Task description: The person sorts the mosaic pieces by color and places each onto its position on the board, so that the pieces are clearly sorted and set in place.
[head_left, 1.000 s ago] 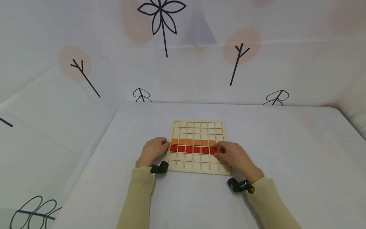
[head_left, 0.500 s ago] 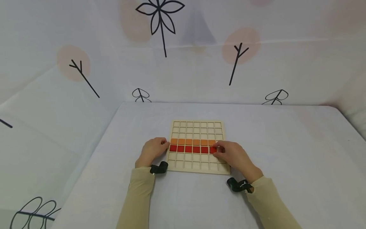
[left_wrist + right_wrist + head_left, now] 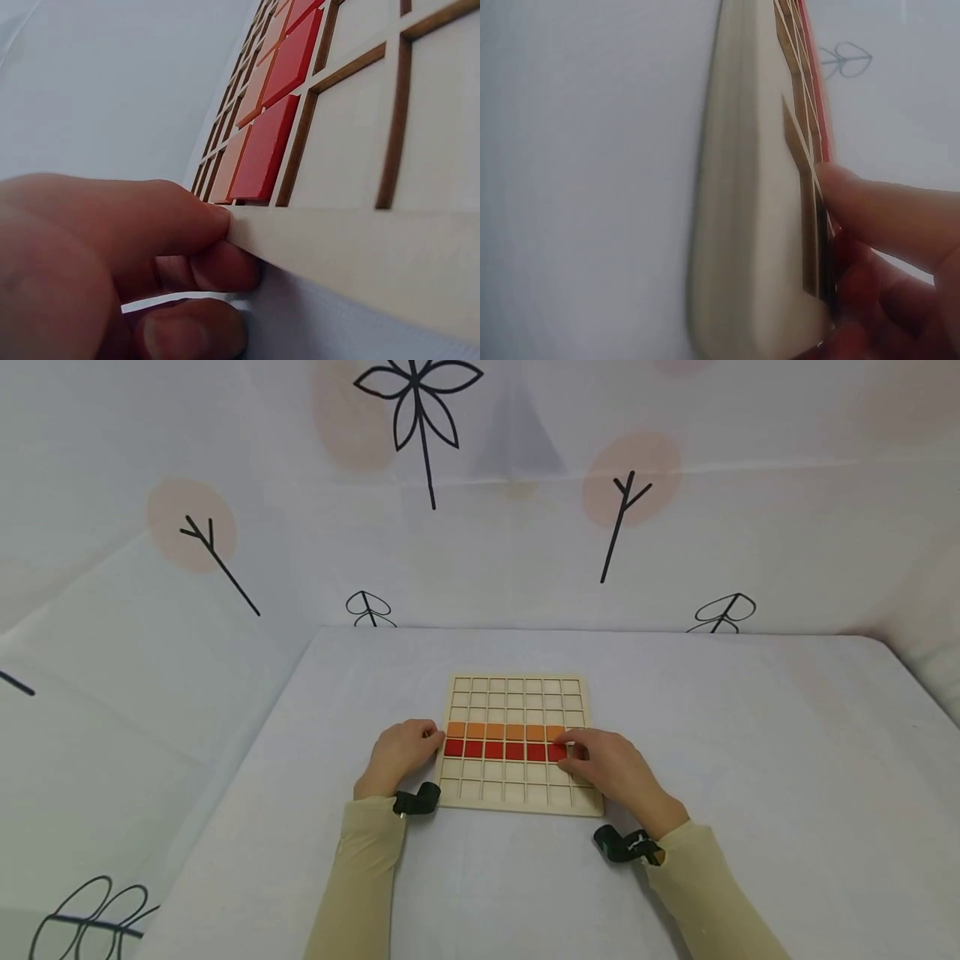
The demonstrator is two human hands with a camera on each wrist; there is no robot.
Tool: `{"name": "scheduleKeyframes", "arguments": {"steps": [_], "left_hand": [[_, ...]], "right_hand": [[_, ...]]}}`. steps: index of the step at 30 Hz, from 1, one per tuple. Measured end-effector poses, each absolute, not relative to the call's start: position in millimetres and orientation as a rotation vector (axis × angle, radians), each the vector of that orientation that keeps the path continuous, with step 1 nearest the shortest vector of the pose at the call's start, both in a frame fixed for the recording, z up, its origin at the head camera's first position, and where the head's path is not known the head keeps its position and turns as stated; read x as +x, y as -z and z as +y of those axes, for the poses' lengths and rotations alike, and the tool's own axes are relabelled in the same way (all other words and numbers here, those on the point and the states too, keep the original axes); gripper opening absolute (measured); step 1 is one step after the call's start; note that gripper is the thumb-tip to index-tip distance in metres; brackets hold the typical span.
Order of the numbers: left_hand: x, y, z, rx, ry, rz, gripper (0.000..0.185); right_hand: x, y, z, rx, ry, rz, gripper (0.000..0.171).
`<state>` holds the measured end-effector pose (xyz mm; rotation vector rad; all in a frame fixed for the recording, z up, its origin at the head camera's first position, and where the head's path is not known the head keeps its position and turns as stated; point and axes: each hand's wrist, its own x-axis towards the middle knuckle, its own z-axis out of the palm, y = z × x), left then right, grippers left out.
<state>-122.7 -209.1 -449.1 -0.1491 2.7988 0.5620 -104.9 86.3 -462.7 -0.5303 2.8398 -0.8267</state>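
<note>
A pale wooden grid board (image 3: 517, 802) lies flat, holding a row of orange tiles (image 3: 495, 732) and, nearer me, a row of red tiles (image 3: 474, 749). My left hand (image 3: 401, 753) holds the board's left edge; in the left wrist view the thumb (image 3: 172, 217) sits on the corner of the rim with curled fingers against its side. Over the right part of the board, my right hand (image 3: 611, 768) pinches the last red tile (image 3: 556, 753) between thumb and index finger, partly hiding it. The right wrist view has the thumb (image 3: 870, 206) at the end of the red row.
A white cloth covers the table (image 3: 750, 760), and a patterned cloth backdrop (image 3: 525, 560) rises behind and at both sides. Bare cells (image 3: 517, 702) of the board lie beyond the orange row and in front of the red row.
Both hands stay at the same places on the board. The right index fingertip has shifted slightly left over the end of the rows; the view drifts a little.
</note>
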Motion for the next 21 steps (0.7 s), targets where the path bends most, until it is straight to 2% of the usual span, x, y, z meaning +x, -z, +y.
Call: {"name": "scheduleKeyframes", "arguments": {"steps": [21], "left_hand": [[-122.9, 449.3, -208.3, -0.151, -0.554, 2.788, 0.022]], "right_hand": [[-108.4, 462.7, 92.5, -0.543, 0.901, 2.725, 0.034]]}}
